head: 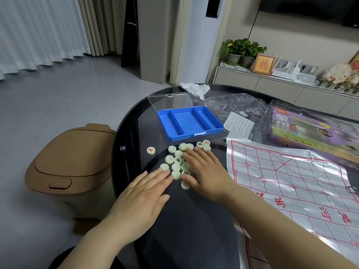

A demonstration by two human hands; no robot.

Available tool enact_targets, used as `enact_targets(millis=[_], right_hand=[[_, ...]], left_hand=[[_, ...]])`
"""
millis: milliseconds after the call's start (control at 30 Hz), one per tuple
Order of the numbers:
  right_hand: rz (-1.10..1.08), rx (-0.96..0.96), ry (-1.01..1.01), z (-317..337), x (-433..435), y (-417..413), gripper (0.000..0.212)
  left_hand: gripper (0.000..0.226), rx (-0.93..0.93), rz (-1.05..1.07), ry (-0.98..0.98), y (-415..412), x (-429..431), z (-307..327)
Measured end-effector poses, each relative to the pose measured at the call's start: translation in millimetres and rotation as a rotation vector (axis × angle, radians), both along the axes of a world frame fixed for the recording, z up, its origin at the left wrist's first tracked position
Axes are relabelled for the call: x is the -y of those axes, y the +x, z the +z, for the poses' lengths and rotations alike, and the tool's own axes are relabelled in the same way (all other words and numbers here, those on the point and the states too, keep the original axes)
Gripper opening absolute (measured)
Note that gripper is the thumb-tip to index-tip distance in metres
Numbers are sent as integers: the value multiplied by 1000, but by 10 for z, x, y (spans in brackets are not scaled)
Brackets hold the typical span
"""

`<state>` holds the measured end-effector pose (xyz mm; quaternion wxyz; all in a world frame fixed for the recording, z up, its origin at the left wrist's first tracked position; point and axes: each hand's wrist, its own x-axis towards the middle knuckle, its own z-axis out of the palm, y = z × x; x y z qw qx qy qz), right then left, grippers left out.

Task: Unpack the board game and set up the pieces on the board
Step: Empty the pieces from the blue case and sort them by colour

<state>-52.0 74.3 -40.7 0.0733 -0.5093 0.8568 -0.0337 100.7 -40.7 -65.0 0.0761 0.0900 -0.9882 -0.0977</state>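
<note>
Several pale round chess pieces (175, 159) lie loose on the dark glass table (136, 133), some face up with red or black characters. One piece (151, 150) sits apart to the left. My left hand (143, 193) lies flat with straight fingers, its tips touching the pile's near-left edge. My right hand (204, 171) lies flat on top of the pile's right side. An empty blue tray (189, 121) with three compartments and a clear open lid stands behind the pieces. The plastic board sheet (281, 187) with red grid lines is spread at the right.
A purple game package (303, 129), a clear plastic bag (239, 105) and a paper leaflet (240, 124) lie at the back right. A crumpled tissue (196, 89) sits at the table's far edge. A tan lidded bin (71, 158) stands on the floor left of the table.
</note>
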Motion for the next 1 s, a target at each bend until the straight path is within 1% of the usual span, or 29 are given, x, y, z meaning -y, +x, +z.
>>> enact_targets(millis=[67,133,200,267,300,367,400,433,533,567,667,700,800,833,933,1000], right_hand=[[1,-3,6,13,-12,-10,104],[-1,5,-29,5,-14,-41,101],[-3,16,-41,-8,-14,-59,101],[6,30,-37,2,-6,-60,100],[11,43,-45,21,12,-60,94],[15,81,-46,67,70,-79,70],[18,96,-37,87,103,-92,63],[23,101,-27,92,134,-102,61],[8,98,-21,56,175,-129,64],[-13,96,-37,41,160,-140,64],[-65,101,-75,24,87,-166,64],[-73,119,-89,29,67,-166,63],[-103,199,-211,70,43,-161,56],[-109,195,-254,99,36,-159,53],[-68,68,-343,242,-16,-124,42],[-5,26,-309,326,-85,-47,32]], left_hand=[[58,-32,32,14,-34,12,-7],[58,-61,61,71,-100,-25,70],[71,-130,77,105,-206,-34,97],[83,-69,86,87,-314,-15,109],[83,-49,84,70,-384,-2,101],[65,-3,82,48,-486,6,62],[61,16,83,46,-509,11,56],[61,27,86,40,-510,7,57],[83,-2,112,7,-472,18,10],[85,-8,138,16,-460,18,1],[72,-34,180,56,-446,20,-6],[71,-43,171,75,-445,28,4],[89,-156,127,164,-399,76,17],[90,-191,123,206,-356,92,26],[78,-332,167,359,-175,161,24],[71,-358,206,374,-63,194,32]])
